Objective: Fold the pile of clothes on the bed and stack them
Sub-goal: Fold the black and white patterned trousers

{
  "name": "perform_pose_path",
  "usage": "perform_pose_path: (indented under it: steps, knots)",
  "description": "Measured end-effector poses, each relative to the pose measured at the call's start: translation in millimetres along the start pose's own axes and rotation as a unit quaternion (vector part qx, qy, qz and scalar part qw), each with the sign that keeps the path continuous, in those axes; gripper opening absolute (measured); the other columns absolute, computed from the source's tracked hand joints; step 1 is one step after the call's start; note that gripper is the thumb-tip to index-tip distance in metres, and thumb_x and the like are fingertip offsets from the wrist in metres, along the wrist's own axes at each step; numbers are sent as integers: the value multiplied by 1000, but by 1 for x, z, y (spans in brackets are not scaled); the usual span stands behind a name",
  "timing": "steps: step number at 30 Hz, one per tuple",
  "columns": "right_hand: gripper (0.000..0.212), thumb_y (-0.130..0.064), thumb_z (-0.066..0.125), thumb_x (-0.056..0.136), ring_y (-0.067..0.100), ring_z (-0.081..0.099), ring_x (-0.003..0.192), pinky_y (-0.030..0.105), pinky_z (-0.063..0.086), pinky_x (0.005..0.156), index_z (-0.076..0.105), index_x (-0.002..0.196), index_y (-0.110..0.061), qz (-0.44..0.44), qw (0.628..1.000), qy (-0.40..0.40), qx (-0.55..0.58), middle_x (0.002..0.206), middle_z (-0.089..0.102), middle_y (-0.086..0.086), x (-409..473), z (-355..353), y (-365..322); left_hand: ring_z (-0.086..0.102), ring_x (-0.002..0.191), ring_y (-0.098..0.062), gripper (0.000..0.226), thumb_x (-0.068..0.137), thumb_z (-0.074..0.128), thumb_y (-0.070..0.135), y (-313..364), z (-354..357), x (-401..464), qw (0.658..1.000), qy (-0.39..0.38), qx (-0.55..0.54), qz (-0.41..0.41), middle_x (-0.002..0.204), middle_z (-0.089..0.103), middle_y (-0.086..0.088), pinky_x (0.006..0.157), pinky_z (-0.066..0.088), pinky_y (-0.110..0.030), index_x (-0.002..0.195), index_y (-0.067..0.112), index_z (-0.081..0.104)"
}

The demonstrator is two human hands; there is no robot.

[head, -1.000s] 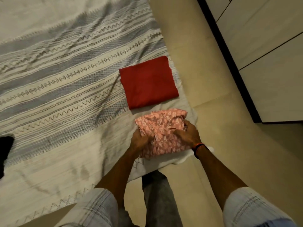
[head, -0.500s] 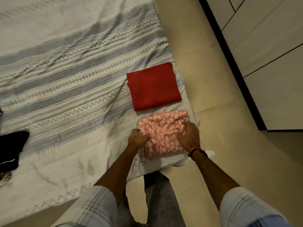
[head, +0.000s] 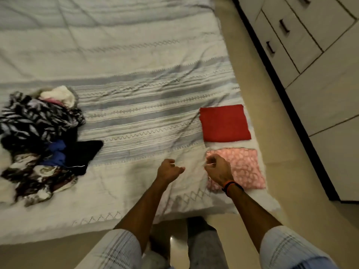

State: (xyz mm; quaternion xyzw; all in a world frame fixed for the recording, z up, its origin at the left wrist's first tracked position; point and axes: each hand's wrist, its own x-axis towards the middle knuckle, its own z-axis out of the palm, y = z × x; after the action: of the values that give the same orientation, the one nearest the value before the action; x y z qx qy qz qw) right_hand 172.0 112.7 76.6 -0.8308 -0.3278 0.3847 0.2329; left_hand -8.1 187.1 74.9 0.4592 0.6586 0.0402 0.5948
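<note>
A folded pink patterned garment point(head: 244, 167) lies flat near the bed's right front corner. Just beyond it lies a folded red garment point(head: 224, 123), apart from the pink one. A heap of unfolded clothes point(head: 38, 140), black-and-white, blue, black and white pieces, sits at the left of the bed point(head: 136, 74). My left hand point(head: 169, 169) hovers over bare bedcover left of the pink garment, fingers loosely curled and holding nothing. My right hand point(head: 218, 169) hangs over the pink garment's left edge, fingers loosely curled, also holding nothing.
The striped white and grey bedcover point(head: 145, 105) spreads between the heap and the folded pieces. A beige floor strip point(head: 275, 133) runs along the bed's right side. White drawers with dark handles point(head: 291, 41) stand at the right. My legs stand at the bed's front edge.
Both hands have let go of the pink garment and lifted off it, the left one moving leftward. The view has swung left, bringing the heap of unfolded clothes into sight.
</note>
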Motion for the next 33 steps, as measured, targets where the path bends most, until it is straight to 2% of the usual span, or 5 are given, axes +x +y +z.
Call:
perform_pose_path:
  steps: [5,17,25,29,33]
  knots:
    - [29,-15,74,83,16,64,84,18,47,69,64,110,-10,-81,995,-47,-22,102,69,2,-45,65,-71,60,111,-25,61,79,81,25,-43,-103,-38,998,44,-50,15,125,60,-12,100,49,-41,129,9,52]
    - [21,-12,74,83,21,65,87,30,53,83,66,103,-8,-212,963,-157,-57,96,66,2,-91,207,-230,62,99,-26,24,83,74,14,-111,-302,-75,976,161,-147,-25,110,67,-12,93,49,-38,102,12,59]
    - [22,-11,73,84,14,61,87,21,44,79,66,105,-8,-240,942,-219,-88,98,69,2,-70,296,-312,59,84,-24,18,85,68,-4,-131,-391,-51,951,217,-214,-50,99,65,-24,81,52,-36,84,10,57]
    - [23,-13,72,85,13,61,91,25,48,87,65,106,-10,-246,932,-243,-106,100,70,2,-56,321,-349,61,81,-20,14,86,68,10,-124,-425,-40,950,241,-195,-42,91,63,-6,80,55,-33,97,15,61]
    - [22,-13,71,85,15,63,93,24,47,86,65,106,-10,-258,926,-242,-135,102,70,3,-37,348,-383,61,80,-19,25,87,69,11,-110,-464,-15,947,236,-212,-39,95,62,-5,77,56,-31,111,10,62]
